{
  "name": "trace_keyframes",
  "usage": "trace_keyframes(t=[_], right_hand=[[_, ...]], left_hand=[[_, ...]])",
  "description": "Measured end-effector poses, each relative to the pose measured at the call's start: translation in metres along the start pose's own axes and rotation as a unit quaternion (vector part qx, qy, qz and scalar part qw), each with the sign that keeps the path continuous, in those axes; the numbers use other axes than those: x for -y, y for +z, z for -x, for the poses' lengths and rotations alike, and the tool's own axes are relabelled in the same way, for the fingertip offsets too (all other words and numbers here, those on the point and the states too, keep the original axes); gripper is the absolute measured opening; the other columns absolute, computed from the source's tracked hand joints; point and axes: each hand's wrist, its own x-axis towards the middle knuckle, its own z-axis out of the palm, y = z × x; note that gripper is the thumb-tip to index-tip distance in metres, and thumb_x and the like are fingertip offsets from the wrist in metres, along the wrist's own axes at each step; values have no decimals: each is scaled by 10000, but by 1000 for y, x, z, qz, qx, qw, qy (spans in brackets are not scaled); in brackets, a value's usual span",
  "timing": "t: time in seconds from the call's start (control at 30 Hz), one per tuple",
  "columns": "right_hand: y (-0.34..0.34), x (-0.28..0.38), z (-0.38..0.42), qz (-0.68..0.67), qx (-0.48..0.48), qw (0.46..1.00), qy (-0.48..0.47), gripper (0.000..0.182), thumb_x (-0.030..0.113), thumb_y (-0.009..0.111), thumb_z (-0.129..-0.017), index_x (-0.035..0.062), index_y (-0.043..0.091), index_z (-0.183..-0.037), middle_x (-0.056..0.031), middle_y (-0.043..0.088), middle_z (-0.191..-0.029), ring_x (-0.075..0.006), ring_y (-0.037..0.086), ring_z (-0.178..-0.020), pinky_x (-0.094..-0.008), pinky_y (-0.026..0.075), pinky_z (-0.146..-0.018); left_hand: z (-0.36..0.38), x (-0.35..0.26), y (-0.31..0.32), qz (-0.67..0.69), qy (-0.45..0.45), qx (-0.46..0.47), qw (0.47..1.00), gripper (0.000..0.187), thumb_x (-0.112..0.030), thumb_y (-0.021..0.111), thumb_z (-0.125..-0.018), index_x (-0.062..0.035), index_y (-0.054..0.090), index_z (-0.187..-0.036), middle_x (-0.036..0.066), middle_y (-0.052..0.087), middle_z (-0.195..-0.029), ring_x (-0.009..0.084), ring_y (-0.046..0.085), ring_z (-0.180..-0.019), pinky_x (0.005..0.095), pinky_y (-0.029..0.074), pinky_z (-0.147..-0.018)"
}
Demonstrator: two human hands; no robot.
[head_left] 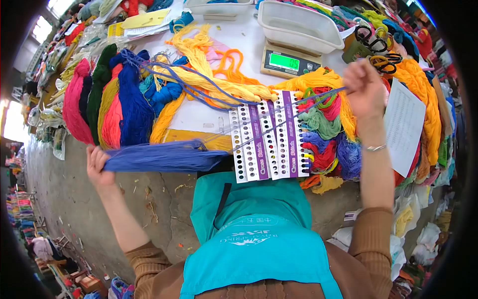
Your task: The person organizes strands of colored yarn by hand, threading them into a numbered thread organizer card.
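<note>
My left hand (98, 164) is closed round one end of a periwinkle-blue thread skein (164, 157), stretched sideways in front of the table edge. At the right, my right hand (363, 82) is raised and slightly blurred, its fingers closed on thin blue strands that run across to the left. Beneath these strands, white punched thread cards (271, 139) with purple bands lie overlapped at the table's front edge. A pale yellow skein (214, 84) stretches behind them, with more blue strands over it.
A digital scale (289, 62) carries a white tray (298, 27). Scissors (386, 62) stand near a cup at the right. Colourful skeins (134, 104) cover the table's left, with more at the right beside a printed sheet (406, 124).
</note>
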Motion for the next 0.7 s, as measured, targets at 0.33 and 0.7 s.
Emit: trace_keyframes(t=[0.33, 0.7], right_hand=[[-85, 257, -22, 370, -270, 801, -386, 192, 121, 589, -930, 41, 644, -1095, -15, 641, -975, -24, 372, -519, -179, 257, -446], [15, -65, 21, 473, 179, 859, 76, 330, 75, 580, -895, 52, 475, -1207, -57, 688, -821, -49, 542, -677, -213, 410, -612]], left_hand=[[66, -107, -11, -161, 169, -99, 967, 400, -187, 435, -1030, -147, 310, -652, -40, 279, -527, 71, 200, -409, 235, 193, -405], [-8, 254, 51, -81, -226, 16, 971, 434, -229, 475, -1019, -88, 424, -1426, -64, 364, -636, 22, 261, -442, 202, 233, -404]])
